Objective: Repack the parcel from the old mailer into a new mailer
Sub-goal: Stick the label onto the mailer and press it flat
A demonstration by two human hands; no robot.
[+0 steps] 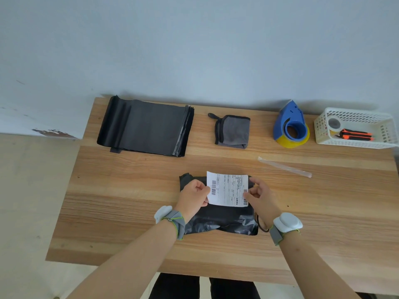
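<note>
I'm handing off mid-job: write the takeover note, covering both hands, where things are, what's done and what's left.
Left hand: pinches the left edge of the shipping label.
Right hand: pinches the label's right edge.
The label is over the black mailer at the table's front centre; whether it is stuck down cannot be told.
Stack of black mailers back left, grey folded cloth back centre, tape dispenser and white basket back right, clear strip lying loose.
Done: parcel appears bagged.
Left: seat the label, check the seal.
</note>
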